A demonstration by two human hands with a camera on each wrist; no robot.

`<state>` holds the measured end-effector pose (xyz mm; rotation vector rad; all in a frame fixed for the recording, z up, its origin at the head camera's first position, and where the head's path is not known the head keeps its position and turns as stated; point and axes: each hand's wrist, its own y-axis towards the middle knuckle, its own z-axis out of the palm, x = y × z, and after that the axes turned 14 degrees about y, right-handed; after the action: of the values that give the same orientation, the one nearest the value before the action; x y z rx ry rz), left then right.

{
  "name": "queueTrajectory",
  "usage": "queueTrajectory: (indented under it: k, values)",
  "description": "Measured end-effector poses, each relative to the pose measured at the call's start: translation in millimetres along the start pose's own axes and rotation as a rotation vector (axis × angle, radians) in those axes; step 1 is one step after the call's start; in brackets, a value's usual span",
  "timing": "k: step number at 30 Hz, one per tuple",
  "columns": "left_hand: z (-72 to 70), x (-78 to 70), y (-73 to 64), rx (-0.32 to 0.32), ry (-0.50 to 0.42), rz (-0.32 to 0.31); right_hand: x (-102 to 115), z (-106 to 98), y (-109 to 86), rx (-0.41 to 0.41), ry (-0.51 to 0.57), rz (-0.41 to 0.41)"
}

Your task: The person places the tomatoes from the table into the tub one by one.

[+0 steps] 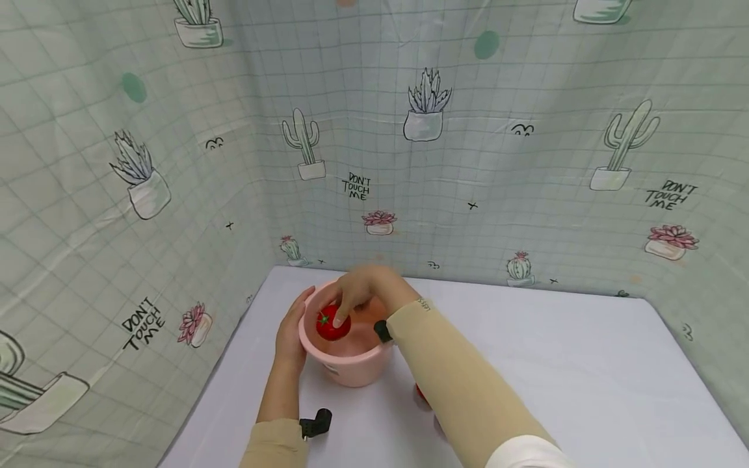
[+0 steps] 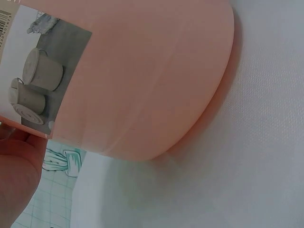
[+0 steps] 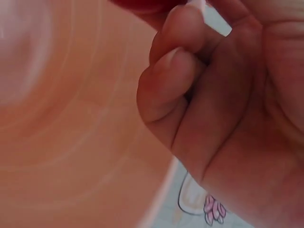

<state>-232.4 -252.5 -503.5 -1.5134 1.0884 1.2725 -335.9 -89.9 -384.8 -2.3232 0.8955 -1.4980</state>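
A pink plastic bucket (image 1: 351, 372) stands on the white tabletop, its open mouth facing up. My left hand (image 1: 290, 335) grips the bucket's left side, its fingers along the outer wall near the rim. In the left wrist view the bucket's wall (image 2: 142, 85) fills much of the picture, with a printed label (image 2: 52, 71) on it. My right hand (image 1: 357, 289) reaches over the far rim and pinches a red tomato (image 1: 332, 331) with a green stem, inside the bucket's mouth. In the right wrist view only the tomato's lower edge (image 3: 147, 4) shows, above the curled fingers.
Part of a red item (image 1: 421, 392) peeks out beside the right sleeve (image 1: 462, 377), which hides most of it. Black camera mounts (image 1: 316, 422) sit at both wrists. A patterned cloth (image 1: 468, 162) hangs behind the white table (image 1: 556, 364) and along its left side.
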Motion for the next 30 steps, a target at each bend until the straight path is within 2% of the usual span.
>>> queueTrajectory:
  k: [5,9,11,16,18,21,25,28,30]
  values:
    - [2.0,2.1,-0.6,0.000,0.002,0.016,-5,9,9.3,0.037,0.093,0.053]
    - [0.4,3.3,0.1,0.008,-0.017,0.033,-6,14,13.4,0.052,0.045,0.051]
    - [-0.6,3.3,0.8,0.015,-0.025,0.040,-5,14,14.8,0.057,0.054,0.064]
    - [-1.7,1.3,1.9,0.014,-0.009,0.044,-6,12,14.1,0.050,0.206,0.129]
    - [-0.3,0.0,1.7,0.010,-0.002,0.037,-8,9,10.3,0.054,0.223,0.118]
    - [0.8,-1.0,1.0,0.007,0.008,0.025,-10,2,0.9,0.038,0.140,0.070]
    - [0.5,-0.9,0.6,0.008,0.018,0.022,-14,-7,-19.2,-0.032,-0.014,0.018]
    - [-1.3,-0.5,0.5,0.005,0.029,0.022,-20,-13,-38.3,-0.092,-0.064,-0.022]
    - [-3.3,-0.3,0.2,-0.003,0.034,0.026,-28,-15,-51.8,-0.123,-0.058,-0.067]
